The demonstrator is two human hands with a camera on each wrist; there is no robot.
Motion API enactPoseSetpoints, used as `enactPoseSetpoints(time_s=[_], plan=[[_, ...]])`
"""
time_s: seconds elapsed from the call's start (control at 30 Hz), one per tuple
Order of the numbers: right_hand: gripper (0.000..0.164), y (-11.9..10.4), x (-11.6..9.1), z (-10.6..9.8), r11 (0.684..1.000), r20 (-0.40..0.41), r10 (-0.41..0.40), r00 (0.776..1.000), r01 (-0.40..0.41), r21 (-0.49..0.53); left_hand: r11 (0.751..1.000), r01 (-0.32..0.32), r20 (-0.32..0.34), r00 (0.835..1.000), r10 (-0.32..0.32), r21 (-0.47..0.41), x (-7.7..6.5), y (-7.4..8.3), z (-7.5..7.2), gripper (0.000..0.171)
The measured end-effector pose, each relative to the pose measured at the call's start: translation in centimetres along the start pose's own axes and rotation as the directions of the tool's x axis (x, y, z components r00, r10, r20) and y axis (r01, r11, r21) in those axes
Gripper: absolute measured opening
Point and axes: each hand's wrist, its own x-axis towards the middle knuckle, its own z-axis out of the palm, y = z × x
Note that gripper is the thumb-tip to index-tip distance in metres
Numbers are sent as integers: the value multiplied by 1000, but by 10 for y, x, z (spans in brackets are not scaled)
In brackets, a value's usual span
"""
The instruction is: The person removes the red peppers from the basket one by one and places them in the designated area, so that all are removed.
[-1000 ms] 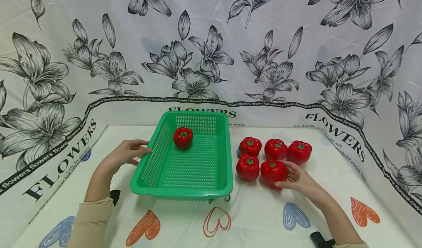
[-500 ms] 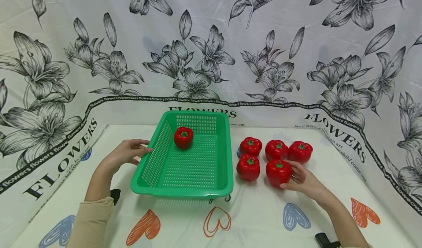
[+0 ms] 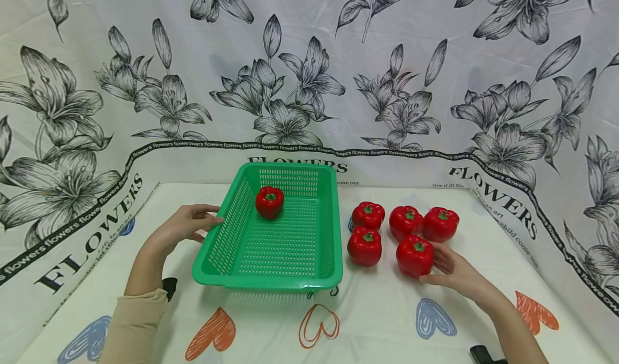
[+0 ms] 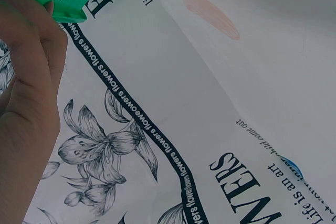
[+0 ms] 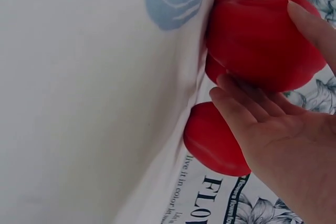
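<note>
My left hand (image 3: pixel 186 225) holds the left rim of a green plastic basket (image 3: pixel 263 284); in the left wrist view my fingers (image 4: pixel 39 38) curl at the basket's edge (image 4: pixel 73 14). One red bell pepper (image 3: pixel 269 202) sits inside, near the back left. To the right of the basket, my right hand (image 3: pixel 456 275) grips another red bell pepper (image 3: pixel 415 256) from its right side. The right wrist view has the thumb (image 5: pixel 310 22) on one side of this pepper (image 5: pixel 262 40) and the fingers on the other; their tips are partly hidden.
Several more red bell peppers stand close together right of the basket: one front left (image 3: pixel 365 247), one behind it (image 3: pixel 368 215), two at the back right (image 3: pixel 405 221) (image 3: pixel 440 224). A white cloth with printed hearts (image 3: pixel 319 326) covers the table; a flower-patterned curtain (image 3: pixel 309 111) rises behind.
My right hand has moved to the right with the gripped bell pepper, widening the gap to the front left pepper. The left hand and the basket have stayed in place.
</note>
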Motion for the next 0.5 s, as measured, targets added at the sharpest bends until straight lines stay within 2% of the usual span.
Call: enactPoseSetpoints(time_s=[0.2, 0.5], plan=[[91, -7, -3, 0, 999, -34, -13, 999, 12, -33, 1000, -6, 3, 1000, 6, -2, -1, 0, 0, 67], [83, -24, -3, -1, 999, -167, -41, 985, 43, 6, 1000, 6, -1, 1000, -6, -10, -1, 0, -1, 67]])
